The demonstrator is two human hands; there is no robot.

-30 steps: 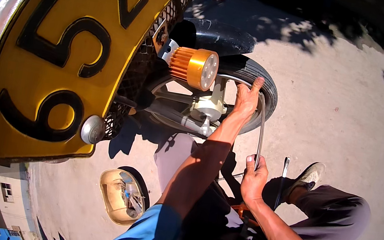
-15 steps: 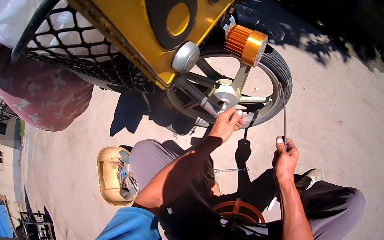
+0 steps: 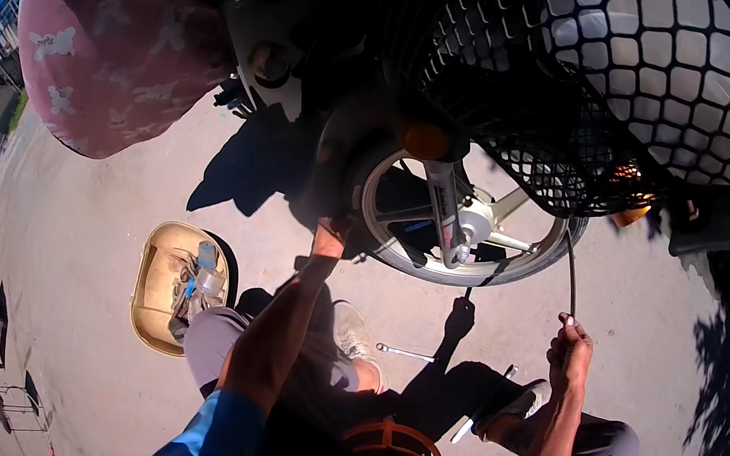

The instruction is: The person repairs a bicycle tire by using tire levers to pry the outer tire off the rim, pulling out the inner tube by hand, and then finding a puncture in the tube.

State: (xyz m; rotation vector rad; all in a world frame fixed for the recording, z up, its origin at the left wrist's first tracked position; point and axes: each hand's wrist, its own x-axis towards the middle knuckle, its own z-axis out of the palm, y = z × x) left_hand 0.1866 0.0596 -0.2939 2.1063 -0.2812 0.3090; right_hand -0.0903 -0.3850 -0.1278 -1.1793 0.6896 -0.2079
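The spoked wheel (image 3: pixel 477 223) of a motorbike, with its black tire, stands just ahead of me. My right hand (image 3: pixel 570 356) is closed around the lower end of a long, thin tire lever (image 3: pixel 573 275). The lever's far end meets the right side of the wheel, at the edge of tire and rim. My left hand (image 3: pixel 331 240) reaches to the left side of the tire, where deep shadow hides its fingers.
Overhead hangs a black mesh basket (image 3: pixel 657 74) holding a pale bag. A beige bin (image 3: pixel 147 289) with tools sits left of my knee. Between my feet lie a wrench (image 3: pixel 405 353) and another long tool (image 3: pixel 462 429). Pink patterned fabric (image 3: pixel 112 73) bulges at the upper left.
My left hand has moved from the wheel hub to the tire's left side. The right hand keeps its hold on the lever. My view has shifted, bringing the basket overhead.
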